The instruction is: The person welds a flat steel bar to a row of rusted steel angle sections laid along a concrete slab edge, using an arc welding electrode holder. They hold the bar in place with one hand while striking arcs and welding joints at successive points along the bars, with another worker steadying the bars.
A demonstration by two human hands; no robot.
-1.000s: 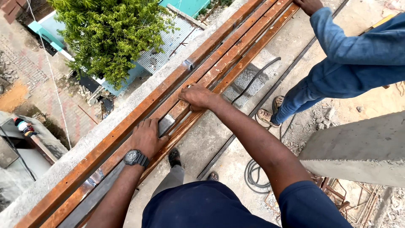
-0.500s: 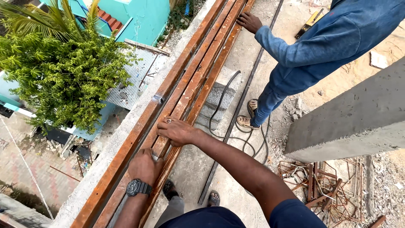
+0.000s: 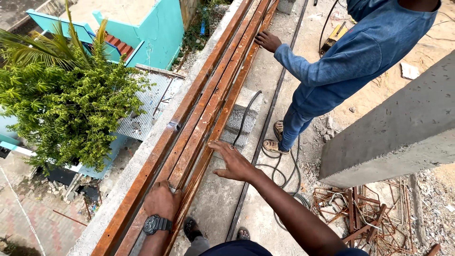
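Several long rusty steel bars (image 3: 208,102) lie side by side along the top of a concrete wall (image 3: 118,187), and the left hand (image 3: 162,200), wearing a black wristwatch (image 3: 155,224), is clamped over one of them close in, though its fingers are hidden, so how far the grip wraps is hard to tell. Just beyond, the right hand (image 3: 233,162) rests flat with fingers spread on the innermost bar, its grip apart. Farther along, another person in a blue shirt (image 3: 350,57) lays a hand (image 3: 268,41) on the same bars, above a grey block (image 3: 241,118) and a black cable (image 3: 246,116).
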